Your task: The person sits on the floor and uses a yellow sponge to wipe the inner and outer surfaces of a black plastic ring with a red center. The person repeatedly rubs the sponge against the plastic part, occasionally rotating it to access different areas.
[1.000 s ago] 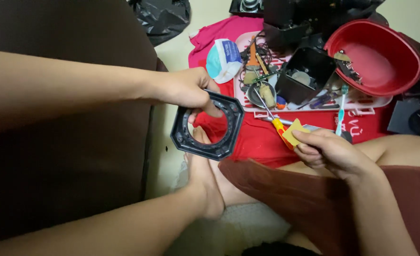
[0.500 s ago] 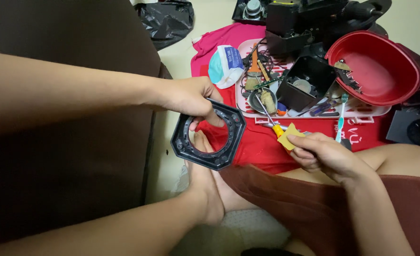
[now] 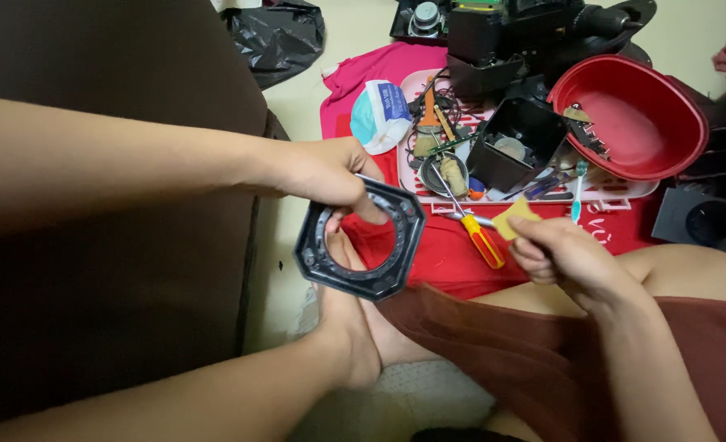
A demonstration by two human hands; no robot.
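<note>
Fingers point(image 3: 355, 192) of our left hand point(image 3: 322, 172) pinch the ring point(image 3: 361, 239) by its top edge only, over the foot; the right hand point(image 3: 563, 258) is closed on a yellow pad point(image 3: 514, 221). We'd guess that thin grip lets it swing or drop, and the screwdriver point(image 3: 479, 237) lying just beside could get knocked.

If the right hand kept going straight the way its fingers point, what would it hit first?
Likely the screwdriver with the yellow and red handle, lying just beyond the right hand and the yellow piece it pinches. Depth is unclear, so it might pass above.
</note>
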